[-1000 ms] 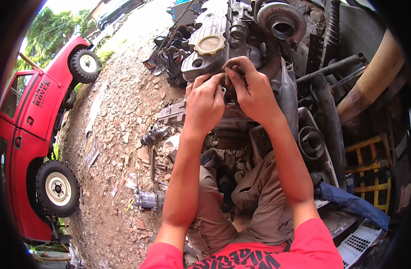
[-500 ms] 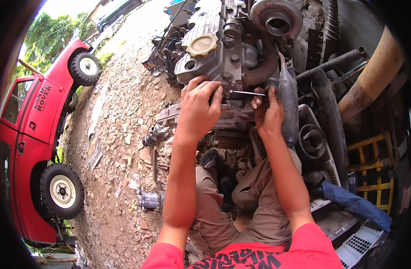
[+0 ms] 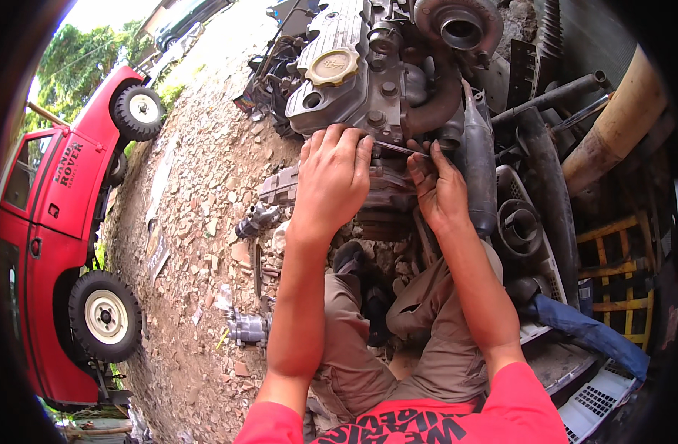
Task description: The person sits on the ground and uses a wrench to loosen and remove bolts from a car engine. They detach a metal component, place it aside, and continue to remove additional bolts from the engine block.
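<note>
A greasy engine (image 3: 346, 96) with a ribbed silver cover and a pale round filler cap (image 3: 331, 67) stands in front of me. My right hand (image 3: 444, 189) pinches the near-right end of a slim metal wrench (image 3: 397, 149), which lies across the engine's near face. On the lower edge of the cover sits my left hand (image 3: 331, 166), fingers curled and pressed together, its thumb beside the wrench's other end. What those left fingertips grip, if anything, is hidden.
A turbocharger (image 3: 457, 29) and a grey cylindrical canister (image 3: 478, 163) are at the engine's right. Loose machine parts (image 3: 249, 328) lie on stony ground at left. Farther left stands a red off-road vehicle (image 3: 58, 222). A bamboo pole (image 3: 613, 126) and a yellow crate (image 3: 613, 277) are at right.
The wrench's right end and my right hand have shifted slightly left. My left hand has moved a little, its fingers closer together. The view has also shifted slightly.
</note>
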Demonstrator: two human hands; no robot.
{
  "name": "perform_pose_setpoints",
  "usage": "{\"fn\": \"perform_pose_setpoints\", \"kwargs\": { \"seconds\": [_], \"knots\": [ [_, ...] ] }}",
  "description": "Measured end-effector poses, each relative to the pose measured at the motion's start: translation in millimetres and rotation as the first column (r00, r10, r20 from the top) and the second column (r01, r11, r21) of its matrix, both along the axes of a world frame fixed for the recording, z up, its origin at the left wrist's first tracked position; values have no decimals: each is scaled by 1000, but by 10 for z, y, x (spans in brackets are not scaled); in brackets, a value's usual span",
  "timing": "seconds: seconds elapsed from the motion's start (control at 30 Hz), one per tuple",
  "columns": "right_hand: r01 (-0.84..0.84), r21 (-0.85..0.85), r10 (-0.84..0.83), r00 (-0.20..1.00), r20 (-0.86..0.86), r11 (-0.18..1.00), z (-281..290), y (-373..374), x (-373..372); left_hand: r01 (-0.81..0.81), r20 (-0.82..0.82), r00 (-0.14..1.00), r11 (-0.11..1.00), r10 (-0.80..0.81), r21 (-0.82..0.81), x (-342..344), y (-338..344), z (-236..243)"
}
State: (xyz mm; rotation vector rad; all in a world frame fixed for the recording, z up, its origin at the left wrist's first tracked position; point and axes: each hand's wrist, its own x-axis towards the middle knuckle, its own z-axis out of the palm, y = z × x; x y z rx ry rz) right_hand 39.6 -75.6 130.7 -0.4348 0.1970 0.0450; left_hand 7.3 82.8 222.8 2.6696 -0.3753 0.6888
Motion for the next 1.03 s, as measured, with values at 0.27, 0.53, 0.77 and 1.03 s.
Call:
{"fn": "perform_pose_setpoints", "kwargs": {
  "seconds": [0.27, 0.53, 0.77, 1.03],
  "knots": [
    [-125, -327, 203, 955, 217, 937, 171, -149, -70, -4, -19, 1000, 999, 4, -34, 62, 13, 15],
    [-357, -500, 514, 830, 218, 789, 251, 46, -282, 39, -67, 997, 998, -43, -55, 49, 28, 67],
    [-465, -300, 538, 805, 248, 833, 259, 115, -190, 39, -29, 999, 994, -42, -98, 67, 36, 59],
    [-445, -87, 450, 840, 304, 891, 281, 58, -251, -6, 2, 1000, 992, 6, -127, 85, -6, 22]
  ]
}}
